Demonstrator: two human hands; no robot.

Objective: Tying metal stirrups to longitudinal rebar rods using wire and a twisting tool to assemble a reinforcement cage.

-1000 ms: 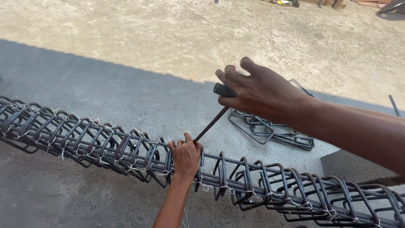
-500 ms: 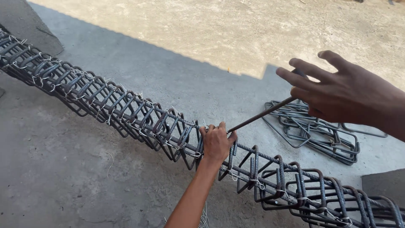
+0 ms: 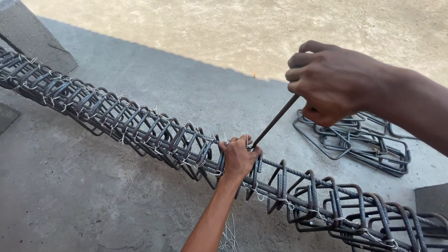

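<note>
Concrete floor (image 3: 84,186) took up most of the view, grey and in shade; beyond it lay sunlit sandy ground (image 3: 210,28). The top edge of the view cut that ground off.

Rebar cage (image 3: 140,128) ran slantwise from upper left to lower right, long bars ringed by many bent stirrups bound with pale wire. Both ends ran out of view, so you could not see its full length. The underside sat in shadow and whether it rested on the floor or on a support could not be told.

A pile of loose stirrups (image 3: 359,142) lay flat on the floor behind the cage, well apart from it. Your right forearm hid part of the pile.

Your right hand (image 3: 333,81) was clenched in a fist around the top of the tying hook (image 3: 275,120). Its handle was wholly hidden inside the fist; only the thin dark shaft showed, slanting down to the left.

Your left hand (image 3: 239,156) gripped the top of the cage, fingers curled over a bar at a stirrup. The hook's tip met the cage just beside that hand, and the tip itself was too small to make out.

A bundle of thin wire (image 3: 228,238) showed near your left forearm, cut off by the bottom edge.
</note>
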